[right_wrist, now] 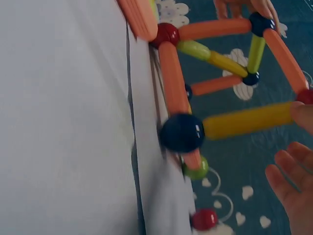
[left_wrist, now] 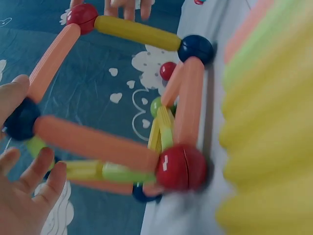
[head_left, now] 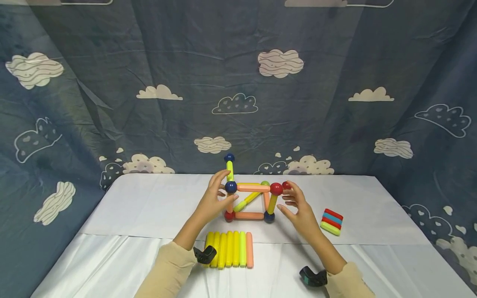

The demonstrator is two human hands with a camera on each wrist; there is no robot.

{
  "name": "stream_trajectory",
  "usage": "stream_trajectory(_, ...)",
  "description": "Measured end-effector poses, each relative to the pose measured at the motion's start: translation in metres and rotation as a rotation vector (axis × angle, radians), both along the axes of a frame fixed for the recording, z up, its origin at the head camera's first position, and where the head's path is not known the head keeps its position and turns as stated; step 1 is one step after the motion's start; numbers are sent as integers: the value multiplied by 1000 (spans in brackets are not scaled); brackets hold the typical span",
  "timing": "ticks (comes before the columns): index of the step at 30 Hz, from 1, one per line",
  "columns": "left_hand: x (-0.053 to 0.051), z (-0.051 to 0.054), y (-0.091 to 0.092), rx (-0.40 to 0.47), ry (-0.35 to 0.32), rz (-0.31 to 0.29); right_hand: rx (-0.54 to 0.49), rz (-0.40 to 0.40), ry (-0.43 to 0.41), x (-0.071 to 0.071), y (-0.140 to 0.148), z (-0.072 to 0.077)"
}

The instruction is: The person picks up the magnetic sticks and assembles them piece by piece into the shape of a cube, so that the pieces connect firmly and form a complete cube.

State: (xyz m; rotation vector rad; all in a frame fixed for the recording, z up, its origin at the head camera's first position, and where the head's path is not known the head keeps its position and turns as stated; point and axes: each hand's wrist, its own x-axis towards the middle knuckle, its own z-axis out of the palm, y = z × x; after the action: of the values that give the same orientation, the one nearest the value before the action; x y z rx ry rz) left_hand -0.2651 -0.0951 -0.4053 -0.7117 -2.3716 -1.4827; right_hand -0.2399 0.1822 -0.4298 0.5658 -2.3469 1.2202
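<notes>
Between both hands stands a frame of coloured sticks and balls. My left hand [head_left: 212, 200] is at its upper left corner, around a blue ball [head_left: 231, 187], one digit touching the ball and the other fingers spread. My right hand [head_left: 301, 211] is at the upper right corner, a digit touching the red ball [head_left: 276, 189] there, its other fingers apart. An orange stick [head_left: 253, 188] joins these balls. Below them are a yellow stick [head_left: 272, 204], a dark blue ball [head_left: 269, 217], a lower orange stick [head_left: 249, 215] and a red ball [head_left: 229, 215].
Yellow sticks [head_left: 222, 250], a lime stick [head_left: 243, 249] and an orange stick [head_left: 249, 250] lie in a row near the front. Short red, blue and lime pieces [head_left: 331, 221] lie at the right. Another red ball [right_wrist: 204, 219] sits behind the frame. A cloud-patterned curtain [head_left: 316, 124] hangs behind.
</notes>
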Motion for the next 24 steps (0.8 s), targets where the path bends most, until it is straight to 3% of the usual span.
stream_trajectory(4, 15, -5, -22, -52, -33, 55, 48, -32, 2, 13, 28, 0)
stream_trajectory(8, 34, -15, -42, -148, -138, 70, 130, -84, -46, 26, 61, -5)
stream_trajectory(11, 47, -24, -51, -248, -271, 18, 195, -123, -148, 34, 83, -10)
stream_trajectory(15, 60, -34, -56, -422, -432, -99, 268, -149, -263, 40, 102, -15)
stream_trajectory(19, 67, -38, -57, -517, -486, -156, 344, -164, -323, 40, 109, -20)
stream_trajectory(24, 69, -37, -57, -502, -539, -148, 445, -190, -361, 37, 108, -27)
